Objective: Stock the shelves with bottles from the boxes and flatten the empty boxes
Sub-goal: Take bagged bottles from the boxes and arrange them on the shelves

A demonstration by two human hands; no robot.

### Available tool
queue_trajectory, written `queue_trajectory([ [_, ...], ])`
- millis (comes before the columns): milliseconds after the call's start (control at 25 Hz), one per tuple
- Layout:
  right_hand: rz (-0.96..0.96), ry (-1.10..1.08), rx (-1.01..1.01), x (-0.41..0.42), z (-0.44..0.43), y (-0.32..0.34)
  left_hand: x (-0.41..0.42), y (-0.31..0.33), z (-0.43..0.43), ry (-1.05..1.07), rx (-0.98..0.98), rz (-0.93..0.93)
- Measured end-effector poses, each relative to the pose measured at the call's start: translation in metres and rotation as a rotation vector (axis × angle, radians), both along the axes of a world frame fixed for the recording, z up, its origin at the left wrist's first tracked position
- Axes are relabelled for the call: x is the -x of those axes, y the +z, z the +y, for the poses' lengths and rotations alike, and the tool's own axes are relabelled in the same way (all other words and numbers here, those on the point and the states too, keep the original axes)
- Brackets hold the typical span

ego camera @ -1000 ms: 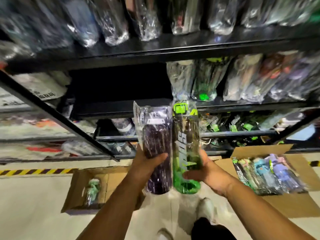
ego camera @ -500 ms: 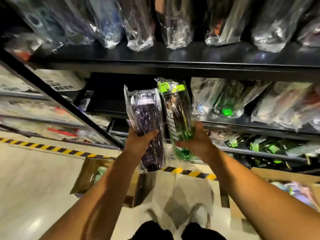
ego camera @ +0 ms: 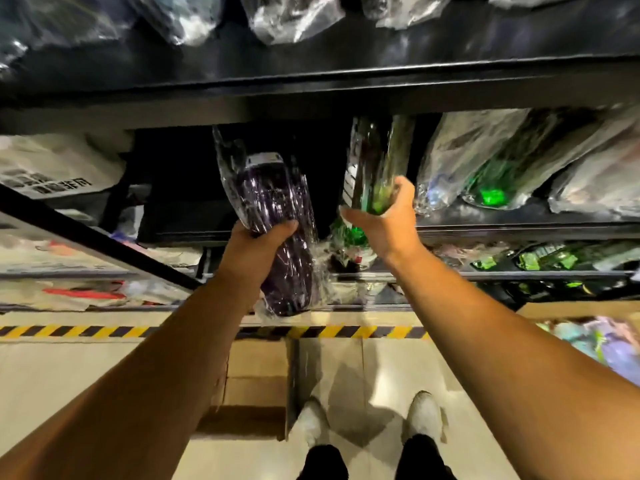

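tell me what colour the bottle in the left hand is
Dark purple, inside a clear plastic wrapper; the bottle in the left hand shows clearly in the head view.

A dark purple bottle [ego camera: 277,233], sealed in a clear plastic bag, is tilting with its cap end pointing toward a black shelf [ego camera: 485,225]. Beside it, a green bottle [ego camera: 374,168], also bagged and blurred, is leaning into the shelf opening, next to bagged bottles [ego camera: 485,168] lying there already.
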State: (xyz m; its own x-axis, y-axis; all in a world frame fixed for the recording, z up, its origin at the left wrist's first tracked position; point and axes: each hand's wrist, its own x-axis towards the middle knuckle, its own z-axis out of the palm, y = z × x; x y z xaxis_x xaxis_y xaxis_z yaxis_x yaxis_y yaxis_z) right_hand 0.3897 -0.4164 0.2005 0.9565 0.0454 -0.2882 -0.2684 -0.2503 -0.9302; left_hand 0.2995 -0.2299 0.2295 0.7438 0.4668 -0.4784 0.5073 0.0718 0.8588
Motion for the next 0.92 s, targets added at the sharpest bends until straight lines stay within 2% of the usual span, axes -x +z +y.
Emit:
queue_trajectory([
  [160, -0.058, -0.132, -0.002, -0.016, 0.018, -0.019, -0.016, -0.015, 0.019, -0.061, 0.005, 0.003],
  [520, -0.189, -0.272, 0.085, -0.025, 0.039, -0.051, -0.022, -0.041, 0.031, -0.086, 0.05, -0.049],
  [920, -0.208, -0.206, 0.177, -0.018, 0.027, -0.064, -0.025, -0.04, 0.024, -0.111, -0.008, -0.12],
])
